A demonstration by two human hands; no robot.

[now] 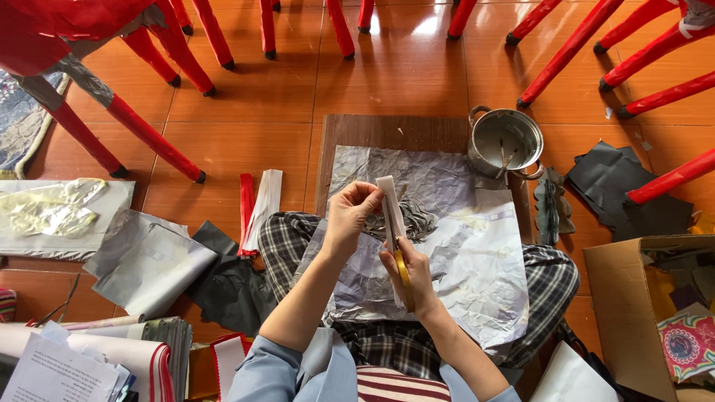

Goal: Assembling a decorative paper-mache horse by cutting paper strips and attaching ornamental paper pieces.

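Observation:
I sit cross-legged on the floor with crinkled silver paper (477, 260) spread over my lap. My left hand (350, 216) pinches a folded white paper strip (389, 199) and holds it upright. My right hand (413, 277) grips yellow-handled scissors (403, 277), whose blades run up along the strip's edge. A bundle of folded grey paper (421, 217) lies on the sheet just behind the strip.
A wooden board (387, 132) lies ahead with a steel pot (505, 140) on its right. Black paper pieces (618, 190) and a cardboard box (633, 313) sit right. Grey sheets (149, 264), red-edged strips (253, 208) and paper stacks lie left. Red chair legs (149, 138) ring the floor.

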